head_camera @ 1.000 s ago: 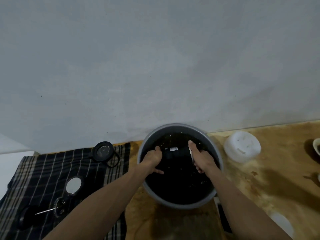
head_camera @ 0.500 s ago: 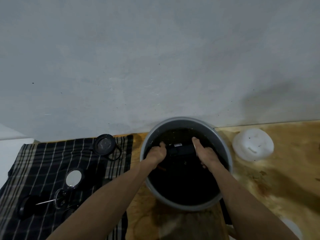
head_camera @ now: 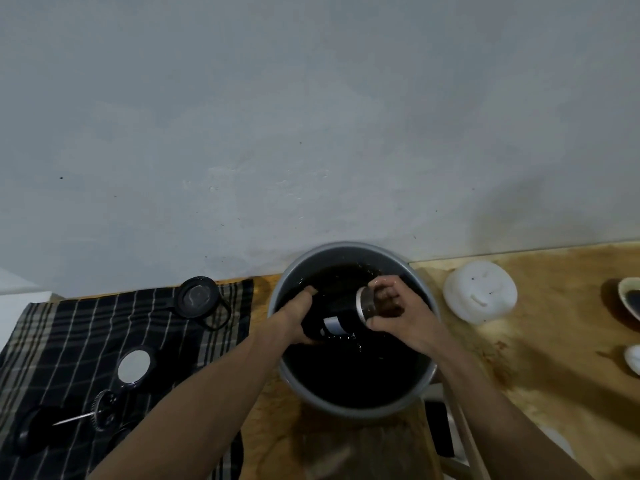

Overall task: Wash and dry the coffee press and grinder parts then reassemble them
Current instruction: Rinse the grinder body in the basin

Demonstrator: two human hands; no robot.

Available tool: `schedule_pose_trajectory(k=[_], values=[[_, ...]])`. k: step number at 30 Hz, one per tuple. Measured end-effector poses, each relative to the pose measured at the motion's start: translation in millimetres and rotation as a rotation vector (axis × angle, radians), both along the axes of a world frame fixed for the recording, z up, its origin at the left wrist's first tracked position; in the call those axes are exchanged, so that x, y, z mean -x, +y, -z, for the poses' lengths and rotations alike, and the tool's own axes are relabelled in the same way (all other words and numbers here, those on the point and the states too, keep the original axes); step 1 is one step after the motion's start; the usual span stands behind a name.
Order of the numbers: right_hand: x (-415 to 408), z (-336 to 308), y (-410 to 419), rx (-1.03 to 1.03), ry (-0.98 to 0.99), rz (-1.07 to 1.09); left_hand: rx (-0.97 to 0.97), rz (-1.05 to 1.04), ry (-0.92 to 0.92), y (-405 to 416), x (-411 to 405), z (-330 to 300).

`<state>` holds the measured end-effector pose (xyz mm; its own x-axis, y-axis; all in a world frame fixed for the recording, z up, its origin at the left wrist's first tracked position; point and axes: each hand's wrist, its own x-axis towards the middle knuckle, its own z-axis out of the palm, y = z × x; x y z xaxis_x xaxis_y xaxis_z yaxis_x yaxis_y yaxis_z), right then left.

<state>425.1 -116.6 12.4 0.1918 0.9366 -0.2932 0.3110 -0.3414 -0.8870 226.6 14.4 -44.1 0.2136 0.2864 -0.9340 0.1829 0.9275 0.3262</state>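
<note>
A grey basin (head_camera: 349, 407) of dark water stands against the wall. Over it I hold a black cylindrical grinder body (head_camera: 337, 315) with a white label and a metal rim, lying sideways just above the water. My left hand (head_camera: 299, 318) grips its left end. My right hand (head_camera: 398, 315) curls round the metal-rimmed right end, fingers at its opening. On a black checked cloth (head_camera: 69, 327) to the left lie a glass press beaker (head_camera: 197, 296), a round silver disc (head_camera: 134, 366) and a plunger with rod (head_camera: 100, 410).
A white domed lid (head_camera: 479, 292) sits right of the basin on the stained wooden table (head_camera: 554, 358). Small bowls (head_camera: 630, 299) are at the right edge. A dark phone (head_camera: 440, 427) lies by the basin's near right side. The grey wall is directly behind.
The grinder body has come up out of the water and tilted. My right hand has moved onto its metal-rimmed end. The view has shifted slightly left.
</note>
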Motion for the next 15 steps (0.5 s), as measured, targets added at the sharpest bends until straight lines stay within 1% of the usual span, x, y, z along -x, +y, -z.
schedule_pose_trajectory(k=[3,7,11,15], values=[[1,-6,-12,-0.002,-0.048,-0.089,-0.107,-0.022,-0.034,-2,-1,-7],[1,1,-22,-0.005,-0.154,-0.094,-0.412,-0.174,-0.032,-3,-6,-25],[9,6,-22,-0.007,-0.264,-0.059,-0.75,-0.158,0.057,-4,-15,-56],[19,9,-21,-0.016,-0.241,0.026,-1.035,-0.077,0.047,-8,-17,-89]])
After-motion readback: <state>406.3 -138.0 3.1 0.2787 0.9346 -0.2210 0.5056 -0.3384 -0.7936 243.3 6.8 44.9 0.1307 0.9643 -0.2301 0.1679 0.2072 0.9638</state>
